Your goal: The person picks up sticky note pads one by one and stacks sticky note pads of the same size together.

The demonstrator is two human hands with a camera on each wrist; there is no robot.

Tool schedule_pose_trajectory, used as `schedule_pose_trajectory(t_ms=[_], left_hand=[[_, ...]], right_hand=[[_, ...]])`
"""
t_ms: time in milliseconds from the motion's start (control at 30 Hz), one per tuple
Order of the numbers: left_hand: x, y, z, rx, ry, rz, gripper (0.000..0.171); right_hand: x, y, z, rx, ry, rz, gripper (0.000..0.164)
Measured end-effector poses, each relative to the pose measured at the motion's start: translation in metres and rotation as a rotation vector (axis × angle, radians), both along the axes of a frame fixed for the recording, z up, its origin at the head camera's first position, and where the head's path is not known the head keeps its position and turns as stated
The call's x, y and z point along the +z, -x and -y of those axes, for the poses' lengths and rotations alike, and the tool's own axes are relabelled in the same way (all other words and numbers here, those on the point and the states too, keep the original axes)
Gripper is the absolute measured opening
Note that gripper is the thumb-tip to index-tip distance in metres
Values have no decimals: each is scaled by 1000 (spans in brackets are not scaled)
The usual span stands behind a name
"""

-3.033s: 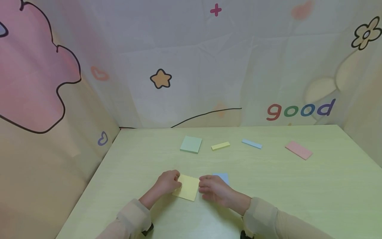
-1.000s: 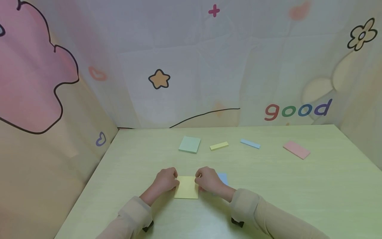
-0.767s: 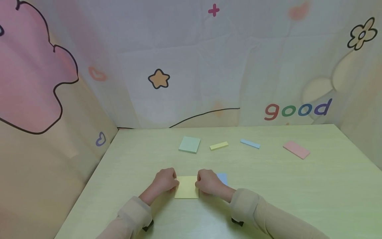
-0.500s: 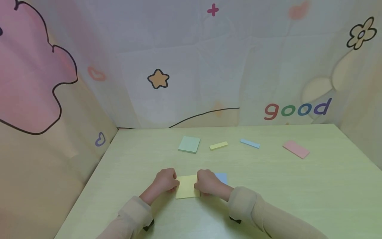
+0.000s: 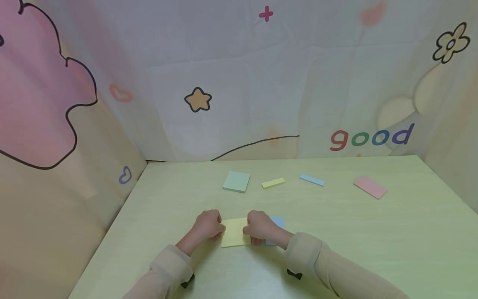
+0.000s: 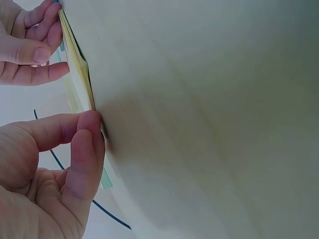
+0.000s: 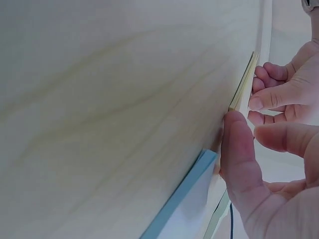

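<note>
A square yellow sticky note pad (image 5: 234, 233) lies low over the table between both hands. My left hand (image 5: 206, 225) pinches its left edge between thumb and finger; in the left wrist view the left hand's fingertips (image 6: 89, 122) meet at the pad's edge. At the right edge, my right hand (image 5: 260, 226) grips the pad with curled fingers, thumb on the upper face. The right wrist view has the right hand (image 7: 269, 174) at the near corner of the yellow pad (image 7: 243, 89). A blue sticky note pad (image 5: 277, 222) sits partly hidden under the right wrist.
Farther back on the pale table (image 5: 168, 195) lie a green sticky note pad (image 5: 237, 181), a narrow yellow pad (image 5: 273, 183), a narrow blue pad (image 5: 312, 180) and a pink pad (image 5: 370, 187). A printed cloth (image 5: 239, 104) stands behind the table.
The right hand's fingers, straighter three seconds ago, have curled onto the yellow pad's right edge. The pad has turned from askew to nearly square and shifted slightly right.
</note>
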State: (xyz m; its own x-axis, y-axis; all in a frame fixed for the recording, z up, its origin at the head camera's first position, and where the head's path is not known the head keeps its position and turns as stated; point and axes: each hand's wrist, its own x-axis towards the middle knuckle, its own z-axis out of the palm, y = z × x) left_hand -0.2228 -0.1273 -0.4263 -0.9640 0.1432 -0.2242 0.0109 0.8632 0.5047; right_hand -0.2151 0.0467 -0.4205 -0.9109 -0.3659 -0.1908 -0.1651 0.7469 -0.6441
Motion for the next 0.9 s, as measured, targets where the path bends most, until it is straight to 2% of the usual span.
schedule_pose_trajectory(t_ms=[267, 500, 800, 900], left_hand=[[0, 2, -2, 2, 34, -4, 10], [4, 4, -2, 2, 14, -6, 10], [3, 7, -4, 8, -6, 2, 9], [3, 8, -4, 10, -7, 4, 9]], right_hand=[[1, 3, -1, -38, 75, 77, 23], [0, 5, -5, -125, 208, 205, 16], [-1, 7, -6, -138, 244, 221, 21], [-1, 7, -7, -142, 254, 223, 19]])
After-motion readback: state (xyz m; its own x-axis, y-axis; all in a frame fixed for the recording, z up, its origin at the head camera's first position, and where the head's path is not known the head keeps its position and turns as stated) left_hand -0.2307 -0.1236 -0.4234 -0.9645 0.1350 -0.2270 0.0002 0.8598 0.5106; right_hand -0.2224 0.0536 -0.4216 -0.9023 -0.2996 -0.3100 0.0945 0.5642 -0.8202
